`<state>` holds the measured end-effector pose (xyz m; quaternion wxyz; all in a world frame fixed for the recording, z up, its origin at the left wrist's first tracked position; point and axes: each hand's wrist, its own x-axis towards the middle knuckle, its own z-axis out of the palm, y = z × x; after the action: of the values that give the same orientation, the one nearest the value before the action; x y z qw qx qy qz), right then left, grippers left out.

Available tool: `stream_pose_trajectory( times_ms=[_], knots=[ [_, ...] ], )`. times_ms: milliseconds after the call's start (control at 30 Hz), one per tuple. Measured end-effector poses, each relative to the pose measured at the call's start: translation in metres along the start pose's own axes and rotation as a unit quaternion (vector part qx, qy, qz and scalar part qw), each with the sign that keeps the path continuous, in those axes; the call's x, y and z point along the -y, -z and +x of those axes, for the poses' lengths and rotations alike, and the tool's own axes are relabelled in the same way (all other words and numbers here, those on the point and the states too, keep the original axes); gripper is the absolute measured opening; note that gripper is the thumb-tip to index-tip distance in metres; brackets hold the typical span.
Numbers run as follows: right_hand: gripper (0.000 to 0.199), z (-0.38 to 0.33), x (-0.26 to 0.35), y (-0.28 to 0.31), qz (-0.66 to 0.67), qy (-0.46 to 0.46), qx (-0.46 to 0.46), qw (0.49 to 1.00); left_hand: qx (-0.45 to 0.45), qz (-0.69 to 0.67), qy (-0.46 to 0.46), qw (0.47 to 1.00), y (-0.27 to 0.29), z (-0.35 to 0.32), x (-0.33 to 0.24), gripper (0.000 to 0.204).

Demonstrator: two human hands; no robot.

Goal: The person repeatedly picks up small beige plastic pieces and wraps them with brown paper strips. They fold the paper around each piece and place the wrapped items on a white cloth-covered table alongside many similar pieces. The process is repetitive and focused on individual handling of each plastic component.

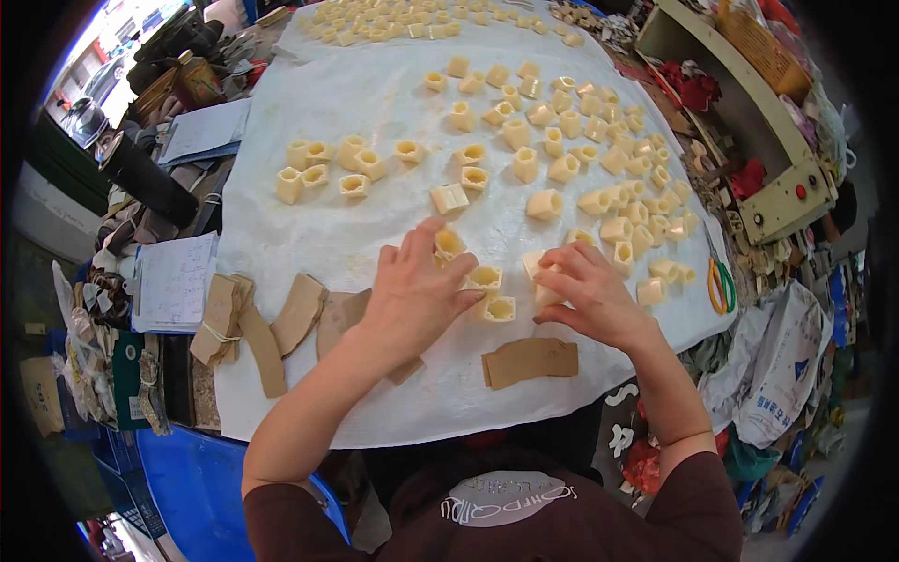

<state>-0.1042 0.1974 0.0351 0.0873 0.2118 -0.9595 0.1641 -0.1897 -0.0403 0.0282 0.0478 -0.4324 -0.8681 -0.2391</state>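
Observation:
Both my hands work over a white-covered table. My left hand [408,286] has its fingers curled round a cream hollow block [449,243], its open end facing up. By the left thumb stand two more such blocks, a hollow block [485,276] and a lower hollow block [500,309], side by side with their openings up. My right hand [590,292] is closed on a cream block [543,288], which the fingers partly cover. Just below the hands lies a small stack of brown curved cardboard pieces [530,362].
Many similar blocks [562,169] spread over the white cloth [272,103]. Brown cardboard pieces [300,314] lie at the left front. Scissors [721,286] with green and orange handles rest at the right edge. Papers [178,281], a blue tub [206,478] and a beige machine [801,197] surround the table.

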Motion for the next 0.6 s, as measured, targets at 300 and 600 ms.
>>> stream_pose_trajectory(
  times_ms=[300,600],
  knots=[
    [0.059,-0.017,0.006,-0.011,-0.080,-0.042,0.086,0.992,0.137,0.081,0.094,0.983,-0.013,0.006,-0.022,0.057],
    [0.061,-0.025,0.009,-0.010,-0.061,-0.073,0.058,0.994,0.009,-0.260,0.098,0.960,-0.005,0.003,0.008,0.070]
  ],
)
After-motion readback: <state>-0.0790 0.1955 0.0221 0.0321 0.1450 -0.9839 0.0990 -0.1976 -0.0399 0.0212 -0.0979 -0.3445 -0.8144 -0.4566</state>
